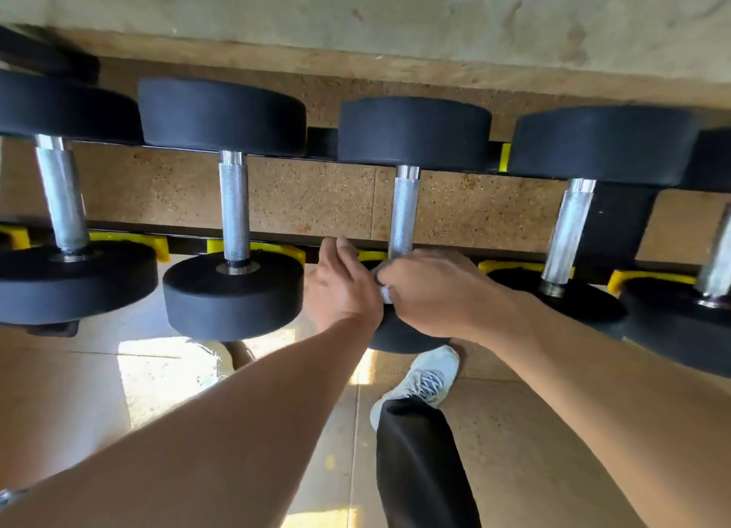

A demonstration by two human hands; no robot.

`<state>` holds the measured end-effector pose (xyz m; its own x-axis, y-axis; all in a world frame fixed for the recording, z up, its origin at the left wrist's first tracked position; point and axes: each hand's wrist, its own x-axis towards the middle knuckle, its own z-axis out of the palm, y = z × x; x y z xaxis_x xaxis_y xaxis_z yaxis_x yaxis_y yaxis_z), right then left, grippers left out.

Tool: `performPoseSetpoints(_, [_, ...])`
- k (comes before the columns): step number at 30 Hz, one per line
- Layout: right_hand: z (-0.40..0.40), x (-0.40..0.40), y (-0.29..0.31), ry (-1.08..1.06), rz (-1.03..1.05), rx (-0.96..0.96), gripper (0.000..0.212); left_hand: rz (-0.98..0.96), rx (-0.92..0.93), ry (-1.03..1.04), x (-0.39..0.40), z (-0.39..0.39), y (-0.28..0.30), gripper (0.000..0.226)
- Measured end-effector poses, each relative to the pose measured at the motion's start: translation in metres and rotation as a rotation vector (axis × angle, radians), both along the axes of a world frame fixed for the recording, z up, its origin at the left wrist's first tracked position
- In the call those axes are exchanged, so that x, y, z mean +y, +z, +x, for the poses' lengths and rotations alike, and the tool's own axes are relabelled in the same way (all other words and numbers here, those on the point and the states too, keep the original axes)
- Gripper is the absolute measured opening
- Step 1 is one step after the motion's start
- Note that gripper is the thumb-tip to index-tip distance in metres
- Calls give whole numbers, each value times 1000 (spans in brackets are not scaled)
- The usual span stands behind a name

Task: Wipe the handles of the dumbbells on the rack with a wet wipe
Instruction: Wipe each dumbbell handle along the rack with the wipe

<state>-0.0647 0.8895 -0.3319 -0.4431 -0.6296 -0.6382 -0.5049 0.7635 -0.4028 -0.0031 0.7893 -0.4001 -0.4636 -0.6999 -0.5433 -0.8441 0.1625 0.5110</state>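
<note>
Several black dumbbells with knurled steel handles lie across a black rack with yellow saddles. My right hand grips a white wet wipe at the near end of the middle dumbbell's handle, just above its front weight. Only a small bit of the wipe shows between my hands. My left hand rests against the left side of that front weight with fingers loosely extended, beside the right hand.
Neighbouring handles stand left and right of the middle one. A speckled tan floor lies below the rack, a pale wall behind. My white shoe and dark trouser leg are under my arms.
</note>
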Motion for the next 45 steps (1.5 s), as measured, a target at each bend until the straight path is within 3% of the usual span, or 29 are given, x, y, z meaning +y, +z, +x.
performPoseSetpoints(2, [4, -5, 4, -305, -63, -167, 25, 186, 7, 65, -11, -1, 0, 27])
performPoseSetpoints(4, [12, -15, 9, -646, -215, -286, 14, 341, 34, 79, -28, -4, 16, 45])
performPoseSetpoints(7, [31, -59, 20, -972, -475, -402, 12, 560, 135, 129, -74, 9, 54, 39])
performPoseSetpoints(9, [43, -96, 26, -1125, -626, -474, 7, 615, 184, 115, -116, 23, 72, 45])
performPoseSetpoints(12, [62, -154, 27, -1283, -724, -487, 20, 718, 200, 88, -194, 41, 83, 50])
performPoseSetpoints(18, [86, -229, 28, -1492, -633, -499, 22, 809, 214, -174, -292, 50, 98, 21])
performPoseSetpoints(22, [87, -246, 21, -1496, -597, -376, 10, 682, 179, -239, -314, 44, 92, 20])
performPoseSetpoints(27, [85, -246, 8, -1410, -559, -223, 8, 616, 188, -240, -315, 38, 71, 13])
performPoseSetpoints(31, [81, -240, 3, -1517, -651, -480, 12, 583, 164, -261, -306, 37, 66, 12])
performPoseSetpoints(33, [77, -236, 2, -1572, -697, -711, 31, 574, 153, -293, -302, 35, 66, 13])
performPoseSetpoints(35, [72, -233, 1, -1520, -689, -804, 50, 572, 151, -329, -298, 31, 66, 14])
performPoseSetpoints(37, [68, -232, -1, -1475, -656, -699, 41, 589, 161, -336, -295, 25, 66, 15])
performPoseSetpoints(41, [56, -225, -4, -1380, -565, -282, 20, 691, 136, -314, -289, 13, 64, 29])
performPoseSetpoints(45, [51, -218, -4, -1339, -623, -60, 26, 820, 82, -390, -282, 2, 66, 42])
